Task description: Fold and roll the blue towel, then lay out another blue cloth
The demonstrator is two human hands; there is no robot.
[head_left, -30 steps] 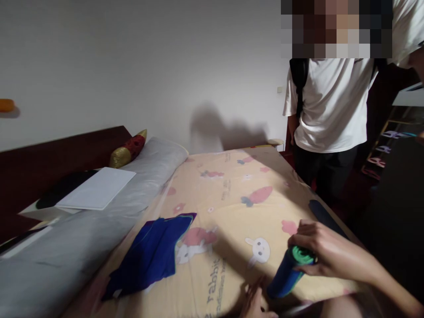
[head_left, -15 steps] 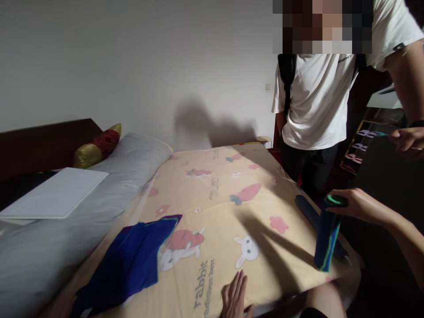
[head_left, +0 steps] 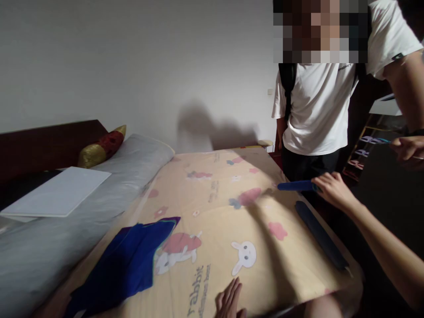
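Observation:
My right hand (head_left: pixel 331 183) grips one end of a rolled blue cloth (head_left: pixel 294 186), which is held nearly level above the bed's right edge. Below it, a second dark blue roll (head_left: pixel 319 236) lies along that edge. My left hand (head_left: pixel 228 300) rests flat on the cream rabbit-print sheet (head_left: pixel 225 229), palm down with fingers stretched out and nothing in them. To its left, a blue cloth (head_left: pixel 122 260) with green and purple edging is spread loosely on the sheet, its lower end in shadow.
A grey plastic-looking cover (head_left: pixel 139 163) runs along the left, bearing a white board (head_left: pixel 59 190) and a red and gold pillow (head_left: pixel 102 148). A person in a white shirt (head_left: pixel 318 110) stands by the bed's far right side. A small stool (head_left: pixel 265 143) is near the wall.
My right hand has moved up and away, tipping the rolled cloth from upright to nearly level. The other roll is now fully visible. My left hand stays on the sheet.

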